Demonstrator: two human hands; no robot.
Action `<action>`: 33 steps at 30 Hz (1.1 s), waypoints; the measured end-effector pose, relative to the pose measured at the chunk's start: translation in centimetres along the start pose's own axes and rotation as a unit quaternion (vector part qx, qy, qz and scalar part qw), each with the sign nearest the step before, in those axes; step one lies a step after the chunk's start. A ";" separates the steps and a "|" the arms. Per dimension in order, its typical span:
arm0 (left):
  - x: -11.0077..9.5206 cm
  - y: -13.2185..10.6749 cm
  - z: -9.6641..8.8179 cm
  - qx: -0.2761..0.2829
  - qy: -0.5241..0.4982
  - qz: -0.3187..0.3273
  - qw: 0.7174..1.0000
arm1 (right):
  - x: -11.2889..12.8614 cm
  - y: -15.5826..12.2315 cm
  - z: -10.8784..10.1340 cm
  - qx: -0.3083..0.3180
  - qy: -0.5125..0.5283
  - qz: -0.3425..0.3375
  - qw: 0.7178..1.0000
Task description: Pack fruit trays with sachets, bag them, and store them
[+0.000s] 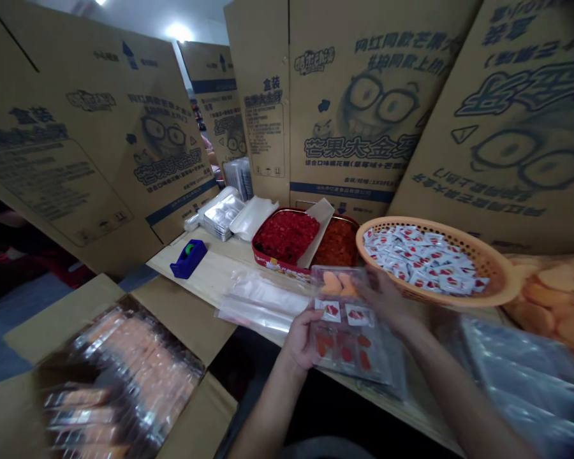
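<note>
Head view: left hand (305, 339) fingers closed on the left edge of the clear plastic compartment tray (351, 347) holding red and orange pieces. Right hand (387, 298) touches its far right side; grip unclear. Just beyond the right fingers stands an orange woven plastic basket (504, 280).

Tall cartons (363, 102) wall the back, orange basket (500, 271) crowds right, bare tabletop (210, 271) open left
</note>
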State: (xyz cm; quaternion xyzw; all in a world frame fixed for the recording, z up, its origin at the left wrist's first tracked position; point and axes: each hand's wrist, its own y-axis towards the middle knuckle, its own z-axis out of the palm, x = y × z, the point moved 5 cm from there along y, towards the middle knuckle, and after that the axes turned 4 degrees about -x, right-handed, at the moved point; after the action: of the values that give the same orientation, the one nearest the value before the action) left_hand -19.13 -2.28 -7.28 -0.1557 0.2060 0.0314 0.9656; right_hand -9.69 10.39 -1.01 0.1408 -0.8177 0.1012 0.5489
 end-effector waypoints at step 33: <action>-17.5 5.3 -5.7 -0.053 0.832 0.227 0.503 | -5.0 -6.4 -4.6 -0.005 0.470 0.341 0.814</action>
State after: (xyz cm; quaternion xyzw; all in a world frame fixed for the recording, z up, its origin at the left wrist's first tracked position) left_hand -38.01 1.05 -6.56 -0.1089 0.9408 0.1168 0.2991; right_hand -1.67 6.42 -3.87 -0.2149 -0.4566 0.3317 0.7971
